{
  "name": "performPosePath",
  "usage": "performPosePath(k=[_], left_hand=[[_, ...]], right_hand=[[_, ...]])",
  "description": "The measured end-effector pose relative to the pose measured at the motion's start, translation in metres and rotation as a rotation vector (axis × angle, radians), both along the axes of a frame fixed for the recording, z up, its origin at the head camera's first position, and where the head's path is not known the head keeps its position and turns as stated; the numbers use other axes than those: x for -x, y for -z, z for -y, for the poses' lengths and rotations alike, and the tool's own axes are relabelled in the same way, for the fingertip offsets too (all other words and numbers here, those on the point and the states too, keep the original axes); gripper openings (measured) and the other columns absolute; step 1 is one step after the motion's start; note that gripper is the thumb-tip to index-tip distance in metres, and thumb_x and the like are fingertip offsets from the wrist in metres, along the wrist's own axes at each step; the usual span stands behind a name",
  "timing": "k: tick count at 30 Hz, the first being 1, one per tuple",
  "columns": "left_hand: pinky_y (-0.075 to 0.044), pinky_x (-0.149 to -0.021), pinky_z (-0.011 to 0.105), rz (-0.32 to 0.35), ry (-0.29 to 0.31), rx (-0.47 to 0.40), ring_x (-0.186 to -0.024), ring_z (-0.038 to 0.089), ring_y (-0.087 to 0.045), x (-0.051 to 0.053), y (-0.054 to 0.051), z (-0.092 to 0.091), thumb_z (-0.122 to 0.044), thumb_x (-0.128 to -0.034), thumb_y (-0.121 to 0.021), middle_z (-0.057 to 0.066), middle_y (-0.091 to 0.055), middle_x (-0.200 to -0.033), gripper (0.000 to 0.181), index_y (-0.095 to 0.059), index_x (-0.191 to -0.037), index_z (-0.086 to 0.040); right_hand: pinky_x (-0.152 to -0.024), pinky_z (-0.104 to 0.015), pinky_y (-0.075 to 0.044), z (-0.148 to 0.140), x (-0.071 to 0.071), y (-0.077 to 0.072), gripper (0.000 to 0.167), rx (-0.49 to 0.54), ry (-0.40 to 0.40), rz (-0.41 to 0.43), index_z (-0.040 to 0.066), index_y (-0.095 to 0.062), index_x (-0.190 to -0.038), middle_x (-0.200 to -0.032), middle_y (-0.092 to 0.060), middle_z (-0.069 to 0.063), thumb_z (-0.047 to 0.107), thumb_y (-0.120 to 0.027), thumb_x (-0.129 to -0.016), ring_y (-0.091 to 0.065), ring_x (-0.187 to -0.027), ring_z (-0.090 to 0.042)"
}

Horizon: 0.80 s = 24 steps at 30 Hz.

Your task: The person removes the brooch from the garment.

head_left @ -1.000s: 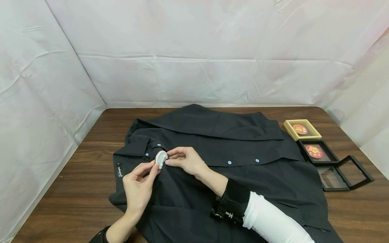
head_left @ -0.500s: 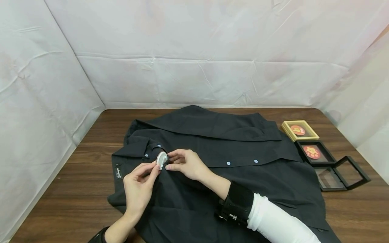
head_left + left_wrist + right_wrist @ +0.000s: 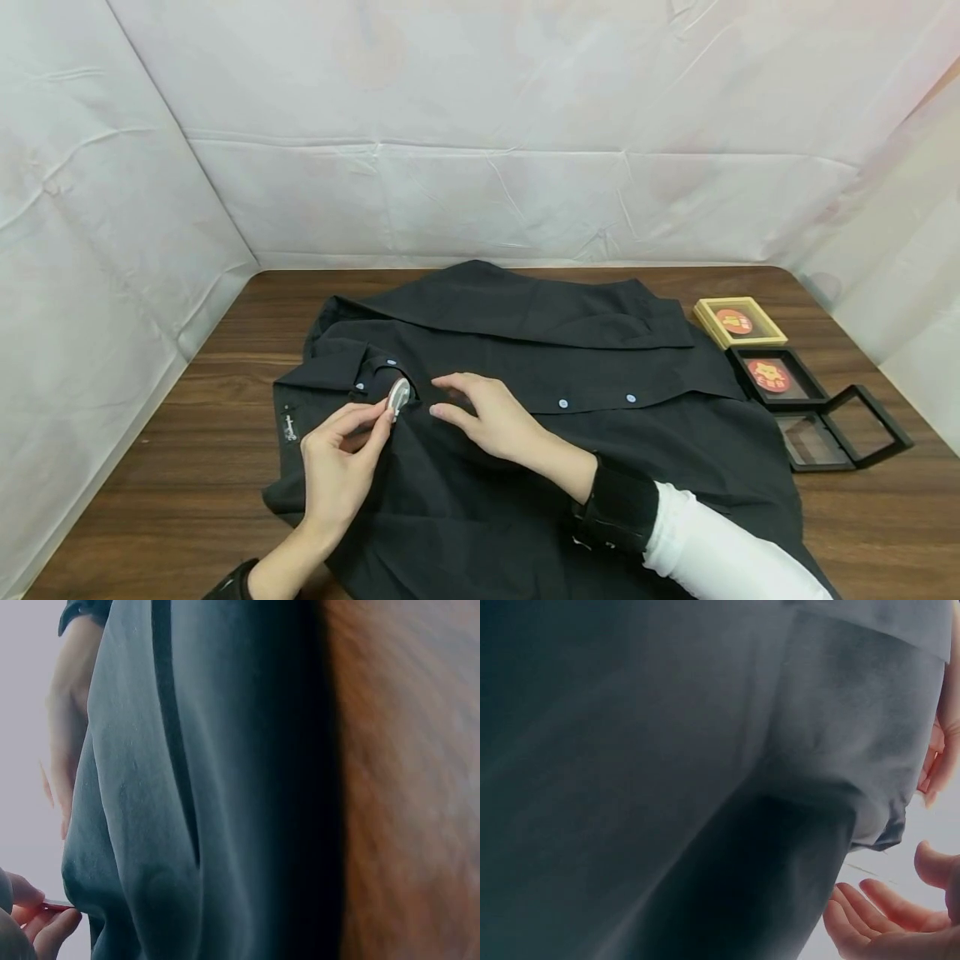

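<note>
A dark button-up shirt (image 3: 540, 483) lies spread over the wooden table. Between thumb and fingers, my left hand (image 3: 339, 467) pinches a round badge (image 3: 399, 397) at its lower edge, pale back partly towards the head camera. The badge is tilted against the shirt near the pale blue buttons; whether its pin goes through the cloth cannot be told. Just right of it, my right hand (image 3: 495, 418) hovers over the shirt, fingers apart and holding nothing. Only a thin edge of the badge (image 3: 58, 904) shows in the left wrist view. Spread fingers of the right hand (image 3: 892, 922) appear in the right wrist view.
At the right of the table (image 3: 180, 467) stand a yellow-framed case (image 3: 765, 329) and a black-framed case (image 3: 813, 375), each with a red round badge inside. An opened black case (image 3: 877, 454) lies in front of them. White sheeting (image 3: 480, 200) encloses the back and sides.
My right hand has let go of the badge and drawn back to the right, its fingers spreading. The left hand still pinches the badge, which has turned more edge-on.
</note>
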State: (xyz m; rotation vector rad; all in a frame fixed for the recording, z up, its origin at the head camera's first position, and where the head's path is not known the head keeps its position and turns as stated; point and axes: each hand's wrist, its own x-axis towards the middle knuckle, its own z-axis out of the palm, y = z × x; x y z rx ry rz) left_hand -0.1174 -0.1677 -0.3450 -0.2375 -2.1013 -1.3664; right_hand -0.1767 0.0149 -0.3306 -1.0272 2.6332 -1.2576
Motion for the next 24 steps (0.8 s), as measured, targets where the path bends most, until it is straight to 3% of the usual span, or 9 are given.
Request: performPosePath(k=[5, 11, 24], left_hand=[[-0.05, -0.059, 0.017, -0.027, 0.003, 0.071, -0.073, 0.012, -0.062, 0.0, -0.001, 0.002, 0.01, -0.0717, -0.067, 0.007, -0.065, -0.08, 0.013, -0.068, -0.084, 0.005], [-0.049, -0.061, 0.015, -0.041, 0.024, 0.128, -0.071, 0.013, -0.063, 0.0, 0.0, 0.004, 0.009, -0.0728, -0.066, 0.007, -0.065, -0.079, 0.011, -0.068, -0.083, 0.005], [-0.046, -0.065, 0.01, -0.051, 0.045, 0.266, -0.07, 0.01, -0.062, -0.004, 0.0, 0.011, 0.012, -0.069, -0.067, 0.006, -0.063, -0.077, 0.016, -0.068, -0.083, 0.005]], right_hand=[[-0.091, -0.03, -0.04, -0.015, -0.004, 0.003, 0.04, -0.065, -0.02, -0.05, 0.004, -0.053, -0.12, -0.121, -0.053, -0.006, 0.028, -0.056, -0.088, -0.048, -0.112, -0.016], [-0.096, -0.036, -0.035, -0.035, -0.01, 0.004, 0.049, -0.125, -0.048, -0.048, 0.001, -0.048, -0.125, -0.127, -0.047, -0.011, 0.031, -0.055, -0.087, -0.041, -0.119, -0.021], [-0.095, -0.046, -0.032, -0.081, -0.028, 0.01, 0.063, -0.287, -0.059, -0.038, 0.006, -0.043, -0.131, -0.135, -0.037, -0.012, 0.042, -0.058, -0.081, -0.036, -0.122, -0.026]])
